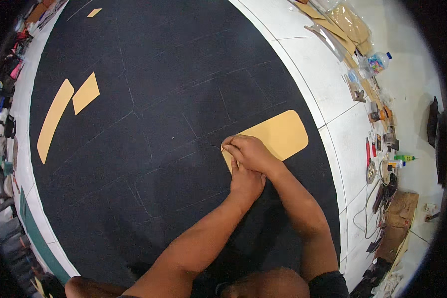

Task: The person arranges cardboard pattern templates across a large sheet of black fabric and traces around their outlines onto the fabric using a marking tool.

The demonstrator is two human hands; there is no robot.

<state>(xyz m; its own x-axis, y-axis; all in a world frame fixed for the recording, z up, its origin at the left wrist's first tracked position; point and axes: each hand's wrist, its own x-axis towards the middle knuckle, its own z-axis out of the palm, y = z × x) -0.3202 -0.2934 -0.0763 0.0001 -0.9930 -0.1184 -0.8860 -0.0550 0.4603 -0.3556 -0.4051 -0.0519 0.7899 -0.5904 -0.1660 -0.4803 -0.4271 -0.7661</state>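
A rounded tan card pattern piece lies flat on a wide black cloth. My right hand is over the card's left end, its fingers closed in a pinch at the edge; what they hold, if anything, is too small to make out. Just below it, my left hand rests on the card's lower left part with a finger stretched out flat. My right hand covers part of it. Thin pale outlines run across the cloth, several of them left of my hands.
At the left lie a long curved card piece and a four-sided one; a small card scrap is at the far edge. White floor tiles border the cloth. Along the right are a plastic bottle, red-handled tool and cardboard.
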